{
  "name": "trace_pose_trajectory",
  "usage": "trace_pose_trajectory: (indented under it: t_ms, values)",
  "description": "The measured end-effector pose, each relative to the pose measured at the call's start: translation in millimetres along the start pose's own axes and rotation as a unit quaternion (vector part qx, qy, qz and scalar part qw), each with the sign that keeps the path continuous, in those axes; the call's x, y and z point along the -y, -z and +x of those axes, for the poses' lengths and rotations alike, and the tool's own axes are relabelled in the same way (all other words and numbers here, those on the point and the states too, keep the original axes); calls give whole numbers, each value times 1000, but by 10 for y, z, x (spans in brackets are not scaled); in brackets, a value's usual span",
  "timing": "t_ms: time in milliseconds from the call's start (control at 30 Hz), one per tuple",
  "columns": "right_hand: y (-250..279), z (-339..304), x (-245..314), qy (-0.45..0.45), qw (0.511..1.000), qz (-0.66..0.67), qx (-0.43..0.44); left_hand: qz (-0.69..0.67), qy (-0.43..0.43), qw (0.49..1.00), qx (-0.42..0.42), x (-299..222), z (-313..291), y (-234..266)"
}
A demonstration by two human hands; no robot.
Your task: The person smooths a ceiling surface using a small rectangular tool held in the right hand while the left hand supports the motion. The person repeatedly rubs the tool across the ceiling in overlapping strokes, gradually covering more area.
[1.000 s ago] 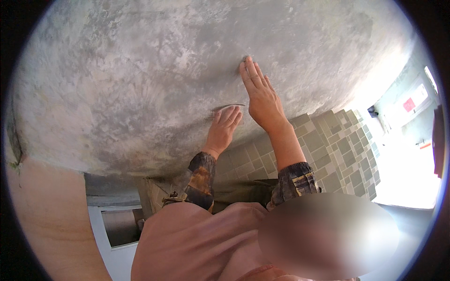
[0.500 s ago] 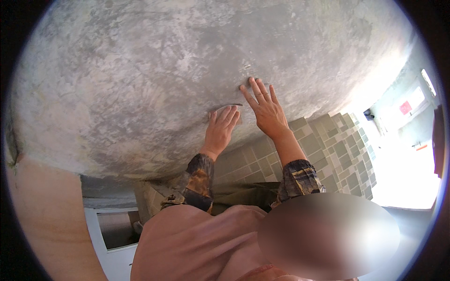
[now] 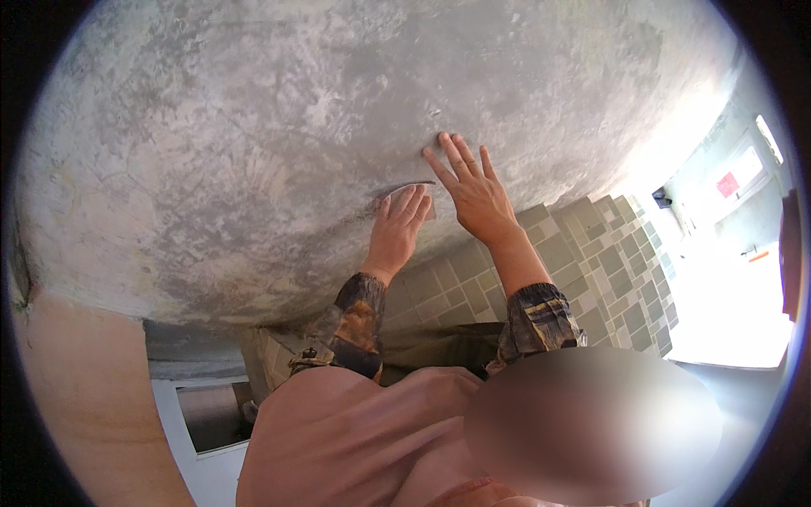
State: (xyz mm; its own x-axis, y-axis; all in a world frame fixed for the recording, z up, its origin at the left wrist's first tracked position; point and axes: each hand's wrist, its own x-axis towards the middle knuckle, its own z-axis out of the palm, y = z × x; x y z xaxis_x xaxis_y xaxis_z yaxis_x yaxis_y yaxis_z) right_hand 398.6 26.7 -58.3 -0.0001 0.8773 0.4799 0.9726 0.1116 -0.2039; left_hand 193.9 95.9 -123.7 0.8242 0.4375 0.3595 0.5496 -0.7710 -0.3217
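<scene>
Under the fingers of my left hand [image 3: 394,230], a small sheet of what looks like sandpaper [image 3: 431,209] lies pressed against the mottled grey wall [image 3: 279,127]. Its pale tan backing shows beside the fingers, and its dark upper edge curls a little off the surface. Those fingers are nearly straight and close together. Up and to the right, my right hand [image 3: 481,198] is open, its fingers spread and the tips resting on the wall. Nothing is in it. The thumb of each hand is hidden.
Below the wall, tiled floor [image 3: 553,269] in beige and green-grey runs off to the right. A white-framed door or window [image 3: 173,422] stands at lower left beside a tan wall surface [image 3: 84,372]. Bright light washes out the far right.
The view has shifted slightly over the wall. Both hands sit a touch higher in the picture, the right one also a little further left. The left hand stays on the sandpaper.
</scene>
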Motion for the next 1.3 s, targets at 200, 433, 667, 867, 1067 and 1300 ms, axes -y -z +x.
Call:
trace_pose_trajectory:
  t_ms: [200,433,667,867,1067,1300]
  values:
    - [-28,15,11,-1,1000,4,-3,-6,-39,995,86,-28,-4,-1]
    - [-37,11,13,0,1000,-3,-7,-21,-37,997,64,-54,-50,-70]
    - [-24,4,2,3,999,-42,-15,-17,-22,999,34,-68,32,-35]
    - [-6,11,25,-5,998,-55,0,-49,-29,995,78,-79,3,-42]
    - [3,3,18,1,999,-45,-5,-35,-38,994,94,-99,-52,-137]
    - [14,7,15,-1,999,-43,-3,-46,-41,984,169,-118,-62,-110]
